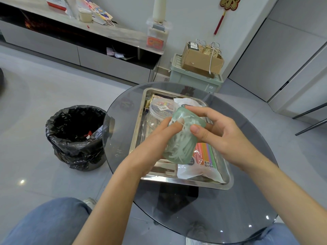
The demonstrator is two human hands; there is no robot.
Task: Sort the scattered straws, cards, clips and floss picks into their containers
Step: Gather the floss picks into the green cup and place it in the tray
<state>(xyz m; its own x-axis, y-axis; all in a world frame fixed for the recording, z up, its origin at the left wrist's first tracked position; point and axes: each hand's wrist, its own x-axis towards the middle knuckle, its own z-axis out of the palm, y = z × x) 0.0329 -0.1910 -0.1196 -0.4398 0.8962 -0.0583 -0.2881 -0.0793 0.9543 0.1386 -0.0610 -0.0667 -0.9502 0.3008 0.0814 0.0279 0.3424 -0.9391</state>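
Note:
Both hands hold a translucent green container (184, 138) full of white floss picks above a steel tray (185, 182). My left hand (155, 140) grips its lower left side. My right hand (221, 133) curls round its upper end, thumb on the front. Under it in the tray lie a bag of coloured straws (205, 156), a clear plastic jar (160, 112) with a labelled lid, and some cards (152, 99) at the far left corner. The clips cannot be made out.
The tray sits on a round dark glass table (221, 218). A bin lined with a black bag (77, 137) stands on the floor to the left. Beyond the table are a green crate (194, 80) with cardboard boxes and a low TV cabinet (79, 50).

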